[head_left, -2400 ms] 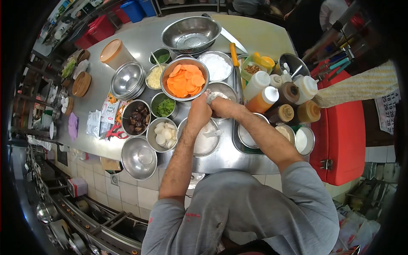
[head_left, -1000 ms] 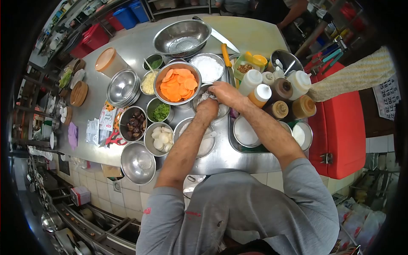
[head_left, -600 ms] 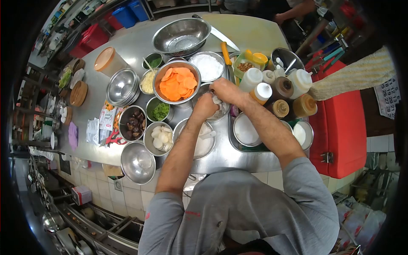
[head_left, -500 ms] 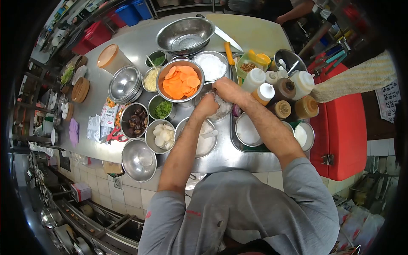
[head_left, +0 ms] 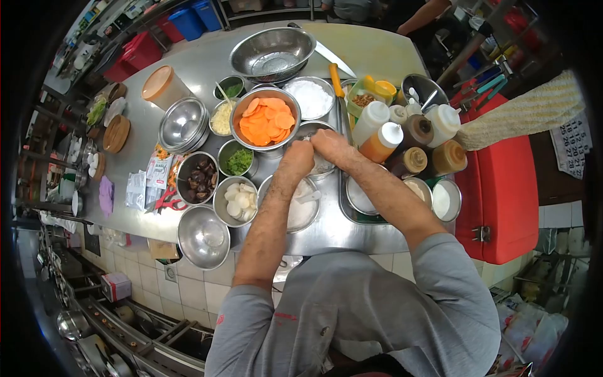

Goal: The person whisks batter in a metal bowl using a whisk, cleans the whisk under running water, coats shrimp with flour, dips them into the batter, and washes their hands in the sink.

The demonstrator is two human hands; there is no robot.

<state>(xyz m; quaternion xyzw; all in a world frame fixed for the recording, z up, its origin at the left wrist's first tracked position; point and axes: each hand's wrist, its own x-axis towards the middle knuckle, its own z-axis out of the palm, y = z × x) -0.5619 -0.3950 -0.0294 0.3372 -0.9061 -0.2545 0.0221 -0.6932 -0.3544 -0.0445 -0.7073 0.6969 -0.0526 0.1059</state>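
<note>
My left hand (head_left: 298, 157) and my right hand (head_left: 331, 147) are close together over a metal bowl (head_left: 323, 174) of pale contents, partly covered by the hands. Both hands have curled fingers; whatever they pinch is hidden. Just beyond is a steel bowl of orange carrot slices (head_left: 266, 122). A bowl of white powder (head_left: 309, 97) sits behind my right hand. Below my left forearm, a pale-filled bowl (head_left: 302, 210) has a white scoop (head_left: 309, 197) in it.
Left of my hands are bowls of chopped greens (head_left: 239, 162), white slices (head_left: 239, 202) and dark mushroom-like pieces (head_left: 201, 178). Several sauce bottles (head_left: 418, 131) crowd the right side. A knife (head_left: 334, 58) lies on the yellowish board (head_left: 377, 44) at the back.
My left hand has shifted slightly left and up, toward the carrot bowl. My right hand has moved a little down and left, covering more of the bowl beneath.
</note>
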